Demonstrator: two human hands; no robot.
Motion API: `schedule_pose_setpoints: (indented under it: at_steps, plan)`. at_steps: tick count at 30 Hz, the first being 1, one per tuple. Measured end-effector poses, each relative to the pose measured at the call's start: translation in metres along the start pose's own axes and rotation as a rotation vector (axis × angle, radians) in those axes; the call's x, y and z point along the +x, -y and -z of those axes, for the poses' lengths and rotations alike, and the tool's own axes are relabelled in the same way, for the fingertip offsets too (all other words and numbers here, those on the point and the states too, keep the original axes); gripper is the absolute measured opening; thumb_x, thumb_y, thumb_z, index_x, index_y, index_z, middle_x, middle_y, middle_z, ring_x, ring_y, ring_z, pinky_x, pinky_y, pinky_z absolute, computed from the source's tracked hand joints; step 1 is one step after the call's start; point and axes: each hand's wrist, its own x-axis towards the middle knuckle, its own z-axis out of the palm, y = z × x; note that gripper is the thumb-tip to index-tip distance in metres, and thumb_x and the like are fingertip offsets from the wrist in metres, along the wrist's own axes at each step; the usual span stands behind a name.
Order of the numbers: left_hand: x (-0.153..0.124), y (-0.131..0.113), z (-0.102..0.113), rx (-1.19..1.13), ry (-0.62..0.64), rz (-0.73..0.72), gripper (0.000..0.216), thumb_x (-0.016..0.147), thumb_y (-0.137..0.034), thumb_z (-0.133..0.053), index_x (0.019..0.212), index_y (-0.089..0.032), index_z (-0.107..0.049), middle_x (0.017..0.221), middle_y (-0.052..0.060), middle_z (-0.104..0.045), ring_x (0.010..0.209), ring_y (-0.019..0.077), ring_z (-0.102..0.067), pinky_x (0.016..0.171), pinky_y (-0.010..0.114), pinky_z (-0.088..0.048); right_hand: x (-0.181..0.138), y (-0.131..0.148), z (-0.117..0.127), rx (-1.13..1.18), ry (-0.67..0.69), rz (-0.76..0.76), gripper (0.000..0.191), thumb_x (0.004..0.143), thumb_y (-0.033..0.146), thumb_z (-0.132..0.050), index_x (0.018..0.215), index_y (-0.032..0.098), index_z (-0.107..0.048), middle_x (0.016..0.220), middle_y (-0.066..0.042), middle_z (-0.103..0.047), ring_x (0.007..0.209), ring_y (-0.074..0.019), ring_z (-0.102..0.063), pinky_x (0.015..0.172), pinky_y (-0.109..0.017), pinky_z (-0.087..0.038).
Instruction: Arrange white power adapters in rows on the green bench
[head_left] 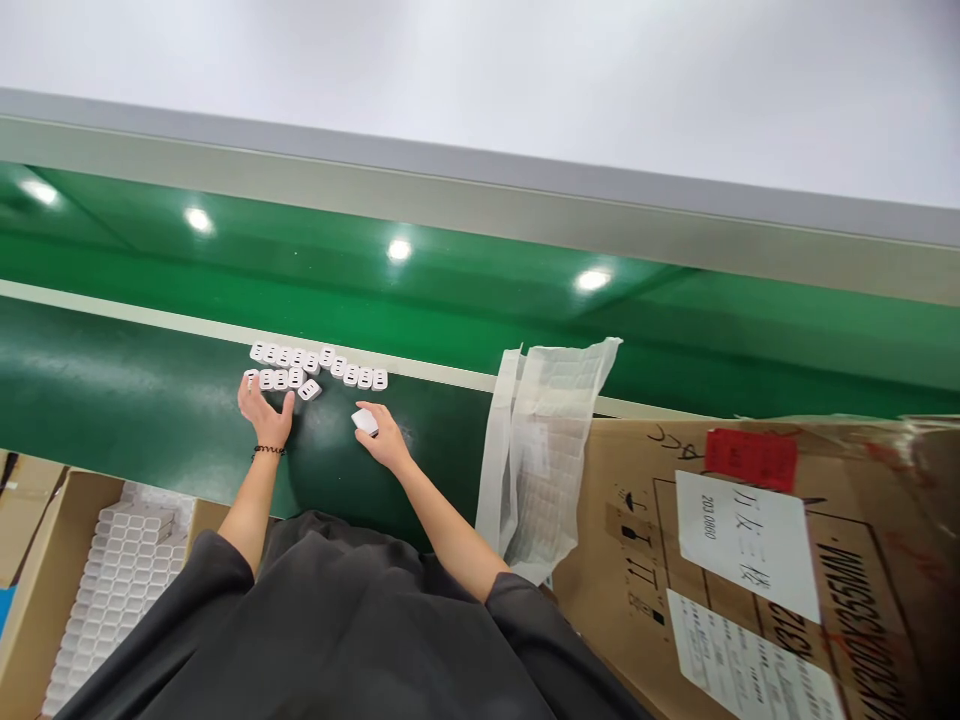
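My right hand [385,440] grips a white charger block [364,421] between thumb and fingers, just above or on the dark green bench. My left hand [268,412] is spread, thumb apart from the fingers. Its fingertips reach the leftmost block of the front row [281,379] of white chargers; whether they press on it I cannot tell. Behind lies a longer, uneven back row [298,359] of the same blocks, dark slots showing on their faces. One tilted charger [309,390] sits at the right end of the front row.
An opened carton [45,590] at lower left holds many stacked white blocks. To the right stands a large labelled cardboard box [622,480], with white padded wrapping [544,450] at its left side. A pale rail [435,368] borders the bench [150,400], with a green surface beyond.
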Motion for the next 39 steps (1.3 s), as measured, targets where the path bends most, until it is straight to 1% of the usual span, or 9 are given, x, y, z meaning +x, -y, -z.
schedule_pose_setpoints:
  at_steps: [4,7,12,17,22,25,31,35,39]
  plan:
    - [0.006,0.015,-0.006,-0.067,-0.048,0.142,0.069,0.096,-0.053,-0.044,0.151,-0.016,-0.024,0.148,0.025,-0.036,0.142,0.0328,-0.034,0.113,0.055,-0.034,0.008,0.009,-0.009,-0.170,0.023,0.108,0.043,0.076,0.030,-0.068,0.119,0.028,-0.065,0.125,-0.008,-0.064,0.114,-0.0322,-0.049,0.105,-0.054,-0.036]
    - [0.010,0.018,-0.015,-0.113,-0.026,0.182,0.065,0.095,-0.053,-0.046,0.148,-0.017,-0.031,0.144,0.023,-0.043,0.135,0.0305,-0.042,0.105,0.048,-0.044,0.016,0.013,-0.019,-0.246,0.048,0.174,0.043,0.079,0.031,-0.067,0.121,0.026,-0.061,0.128,-0.009,-0.062,0.110,-0.0302,-0.052,0.101,-0.051,-0.041]
    - [0.016,0.019,-0.021,-0.144,-0.014,0.169,0.065,0.094,-0.054,-0.048,0.144,-0.014,-0.038,0.142,0.023,-0.047,0.134,0.0316,-0.043,0.112,0.051,-0.037,0.035,0.016,-0.045,-0.326,0.059,0.243,0.042,0.082,0.024,-0.062,0.123,0.022,-0.052,0.133,-0.012,-0.050,0.107,-0.0248,-0.059,0.085,-0.038,-0.052]
    - [0.011,0.020,-0.022,-0.133,-0.023,0.159,0.066,0.096,-0.056,-0.044,0.147,-0.014,-0.036,0.146,0.023,-0.043,0.138,0.0312,-0.040,0.113,0.050,-0.037,0.054,0.012,-0.067,-0.404,0.043,0.260,0.028,0.088,0.018,-0.054,0.116,0.022,-0.053,0.128,-0.014,-0.047,0.103,-0.0240,-0.061,0.077,-0.035,-0.055]
    - [0.003,0.025,-0.022,-0.143,-0.042,0.210,0.070,0.098,-0.056,-0.038,0.152,-0.014,-0.024,0.145,0.025,-0.041,0.134,0.0284,-0.044,0.104,0.044,-0.048,0.053,0.008,-0.072,-0.436,0.005,0.282,0.032,0.087,0.026,-0.063,0.117,0.023,-0.054,0.137,-0.016,-0.043,0.128,-0.0316,-0.046,0.099,-0.047,-0.050]
    - [0.003,0.026,-0.023,-0.159,-0.036,0.225,0.074,0.096,-0.059,-0.042,0.151,-0.013,-0.027,0.143,0.025,-0.043,0.133,0.0293,-0.045,0.104,0.044,-0.048,0.052,0.009,-0.073,-0.430,-0.006,0.270,0.032,0.088,0.030,-0.064,0.117,0.021,-0.056,0.136,-0.018,-0.043,0.122,-0.0322,-0.051,0.102,-0.050,-0.047]
    - [0.010,0.023,-0.021,-0.212,-0.032,0.275,0.077,0.093,-0.060,-0.047,0.150,-0.012,-0.030,0.142,0.025,-0.046,0.131,0.0295,-0.047,0.107,0.045,-0.046,0.063,0.019,-0.078,-0.341,0.002,0.214,0.027,0.097,0.034,-0.048,0.120,0.021,-0.055,0.140,-0.018,-0.041,0.113,-0.0293,-0.057,0.097,-0.046,-0.050]
    - [0.007,0.014,-0.006,-0.275,-0.069,0.364,0.066,0.098,-0.054,-0.039,0.151,-0.017,-0.025,0.143,0.022,-0.044,0.132,0.0263,-0.048,0.105,0.042,-0.047,0.044,0.028,-0.070,-0.221,0.062,0.202,0.036,0.094,0.038,-0.053,0.125,0.020,-0.054,0.141,-0.019,-0.040,0.119,-0.0307,-0.053,0.102,-0.049,-0.045]
    - [-0.019,-0.019,0.011,-0.422,0.003,0.432,0.054,0.102,-0.048,-0.025,0.150,-0.024,-0.022,0.135,0.017,-0.051,0.124,0.0218,-0.055,0.096,0.038,-0.052,-0.015,0.032,-0.061,-0.043,0.273,0.267,0.040,0.082,0.045,-0.071,0.115,0.026,-0.062,0.117,-0.007,-0.061,0.098,-0.0205,-0.062,0.089,-0.035,-0.052]
